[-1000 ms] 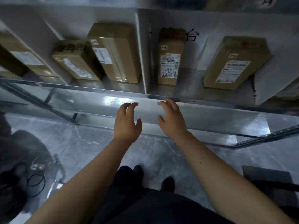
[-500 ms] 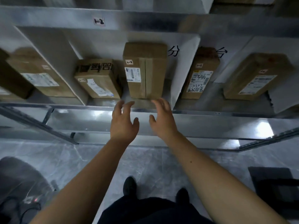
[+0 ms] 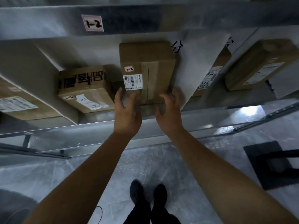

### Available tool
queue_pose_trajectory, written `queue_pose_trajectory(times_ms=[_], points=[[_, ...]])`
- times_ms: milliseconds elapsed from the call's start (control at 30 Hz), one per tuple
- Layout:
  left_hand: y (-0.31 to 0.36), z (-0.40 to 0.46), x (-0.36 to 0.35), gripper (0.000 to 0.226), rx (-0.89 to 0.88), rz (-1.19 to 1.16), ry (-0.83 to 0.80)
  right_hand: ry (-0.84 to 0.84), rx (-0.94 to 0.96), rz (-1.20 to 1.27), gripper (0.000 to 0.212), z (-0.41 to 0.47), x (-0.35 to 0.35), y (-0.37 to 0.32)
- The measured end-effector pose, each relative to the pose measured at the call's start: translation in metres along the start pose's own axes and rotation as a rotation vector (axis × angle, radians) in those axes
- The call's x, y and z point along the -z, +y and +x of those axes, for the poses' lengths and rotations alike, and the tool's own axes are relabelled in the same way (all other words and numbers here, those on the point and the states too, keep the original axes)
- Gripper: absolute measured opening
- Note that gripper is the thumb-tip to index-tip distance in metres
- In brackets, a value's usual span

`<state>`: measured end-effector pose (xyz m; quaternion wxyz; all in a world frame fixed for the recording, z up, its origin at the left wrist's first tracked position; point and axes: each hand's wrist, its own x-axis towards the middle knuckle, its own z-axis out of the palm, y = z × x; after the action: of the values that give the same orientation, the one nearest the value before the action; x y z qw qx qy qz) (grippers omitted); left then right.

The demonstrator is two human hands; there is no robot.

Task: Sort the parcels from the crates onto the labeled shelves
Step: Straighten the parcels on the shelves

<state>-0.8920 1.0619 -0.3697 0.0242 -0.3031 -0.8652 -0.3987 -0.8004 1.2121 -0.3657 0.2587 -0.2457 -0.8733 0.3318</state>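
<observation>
A tall brown parcel (image 3: 147, 68) with a white shipping label and a small "2-2" sticker stands in the middle shelf bay. My left hand (image 3: 127, 113) is at its lower left corner, fingers spread and straight. At the parcel's lower right corner my right hand (image 3: 169, 113) is also held with fingers spread. Whether the fingertips touch the parcel is blurred. A shorter parcel (image 3: 85, 89) with black print and a "2-2" sticker lies to the left in the same bay. A "2-2" tag (image 3: 93, 23) is stuck on the shelf beam above.
A white divider (image 3: 202, 65) separates this bay from the right one, where two more parcels (image 3: 258, 63) lie. Another parcel (image 3: 17, 102) sits in the bay at far left. The metal shelf edge (image 3: 210, 120) runs across below my hands. A dark object (image 3: 271, 162) lies on the floor at right.
The view has shifted left and closer to the shelf. Both hands have moved forward and up from the shelf edge to the lower corners of the tall parcel.
</observation>
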Motion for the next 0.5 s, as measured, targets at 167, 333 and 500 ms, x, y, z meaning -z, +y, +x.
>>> queue_pose_trajectory(times_ms=[167,333,500], points=[[-0.016,0.012,-0.017,0.073,-0.071,-0.053,0.094,-0.01,0.08,0.042,0.05,0.008,-0.015,0.024],[-0.03,0.024,-0.032,0.064,-0.106,-0.06,0.139,0.039,0.106,0.059,0.038,0.02,-0.028,0.036],[-0.037,0.034,-0.036,0.06,-0.089,-0.099,0.162,0.069,0.115,0.055,0.044,0.029,-0.033,0.043]])
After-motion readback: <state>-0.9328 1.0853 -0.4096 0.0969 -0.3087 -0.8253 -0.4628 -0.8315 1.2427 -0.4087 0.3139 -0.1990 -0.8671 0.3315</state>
